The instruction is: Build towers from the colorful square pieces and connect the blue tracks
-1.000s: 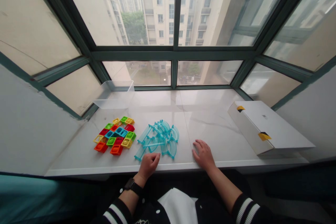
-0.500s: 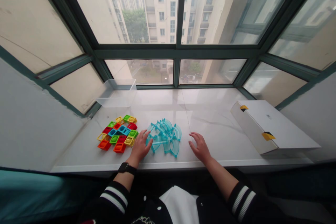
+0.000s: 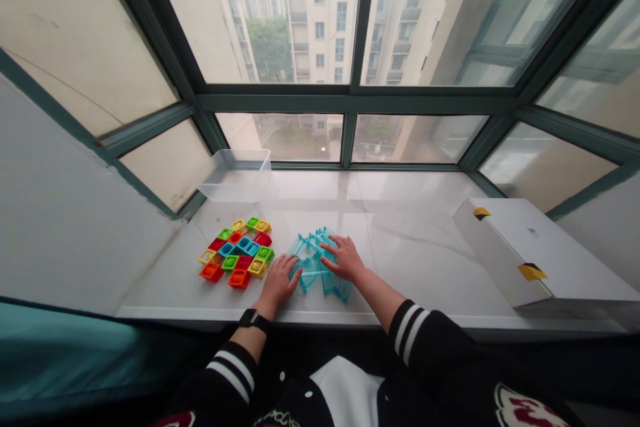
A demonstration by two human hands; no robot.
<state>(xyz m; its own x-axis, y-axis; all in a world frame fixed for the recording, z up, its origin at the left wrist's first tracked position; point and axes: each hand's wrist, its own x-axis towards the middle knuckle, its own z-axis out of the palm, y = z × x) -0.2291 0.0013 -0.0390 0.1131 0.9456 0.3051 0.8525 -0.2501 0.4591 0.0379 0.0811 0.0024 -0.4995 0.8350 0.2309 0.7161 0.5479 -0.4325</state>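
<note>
A heap of clear blue curved plastic track pieces (image 3: 314, 265) lies on the marble sill near its front edge. My right hand (image 3: 344, 259) rests on top of the heap with its fingers spread. My left hand (image 3: 278, 284) presses against the heap's lower left side, and neither hand lifts anything. To the left of my left hand lies a flat group of bright square plastic blocks (image 3: 237, 253) in orange, red, yellow, green and blue. A black watch (image 3: 255, 320) sits on my left wrist.
A clear plastic tub (image 3: 235, 177) stands at the back left of the white marble sill (image 3: 415, 227). A long white box (image 3: 530, 253) with yellow tape lies at the right. Dark window frames and glass run along the back.
My right hand has moved left onto the heap, and my left hand has shifted towards its lower side. The heap now looks tighter, and the view has swung slightly.
</note>
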